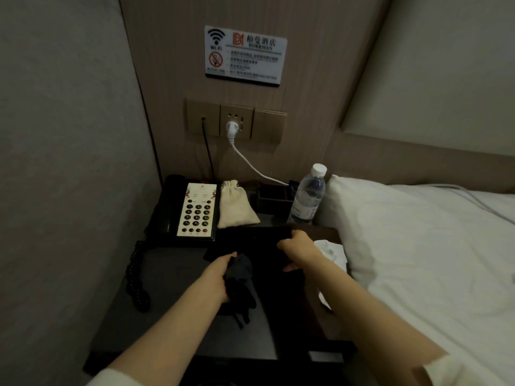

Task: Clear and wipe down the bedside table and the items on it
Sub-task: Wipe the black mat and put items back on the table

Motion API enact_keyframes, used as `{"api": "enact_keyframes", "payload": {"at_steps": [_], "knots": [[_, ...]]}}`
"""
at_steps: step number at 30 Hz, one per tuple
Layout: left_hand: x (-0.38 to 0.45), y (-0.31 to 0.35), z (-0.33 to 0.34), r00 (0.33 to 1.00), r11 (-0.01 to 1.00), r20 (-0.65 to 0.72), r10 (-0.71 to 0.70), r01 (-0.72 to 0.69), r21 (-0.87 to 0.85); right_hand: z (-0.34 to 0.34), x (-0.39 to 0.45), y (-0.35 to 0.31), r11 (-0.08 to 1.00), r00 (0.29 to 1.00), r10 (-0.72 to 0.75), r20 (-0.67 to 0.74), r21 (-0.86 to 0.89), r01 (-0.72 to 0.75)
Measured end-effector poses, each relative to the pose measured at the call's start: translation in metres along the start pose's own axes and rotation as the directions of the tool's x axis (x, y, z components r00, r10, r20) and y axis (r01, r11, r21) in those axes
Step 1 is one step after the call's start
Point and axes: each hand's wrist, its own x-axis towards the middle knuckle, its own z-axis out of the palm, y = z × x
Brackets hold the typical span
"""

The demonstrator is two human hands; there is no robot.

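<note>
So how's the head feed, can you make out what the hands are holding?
Head view: dim and soft; the black item under the right hand blends into the dark table. The left hand grips a dark cloth. Wide-angle bends the wall edges.

Bare forearms, pale sleeve [111,378] cuffs.

Beige pouch [237,204], black telephone [178,210]

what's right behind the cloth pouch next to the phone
Behind the cloth pouch the bedside table runs back to the wood-look wall panel. A dark tray sits behind and to its right. The strip directly behind the pouch is hidden and dark.
</note>
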Motion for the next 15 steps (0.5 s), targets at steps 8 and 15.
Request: {"api": "enact_keyframes", "payload": {"at_steps": [8,15], "knots": [[0.01,0.002,-0.002,1.0,1.0,0.027,0.013,-0.012,-0.02,-0.007,-0.027,0.028,0.69,0.873,-0.422,-0.245,-0.712,0.133],[0.008,0.002,-0.002,0.999,1.0,0.034,0.016,-0.016,-0.011,0.002,-0.035,0.044,0.546,0.904,-0.352,-0.242,-0.838,-0.011]]}}
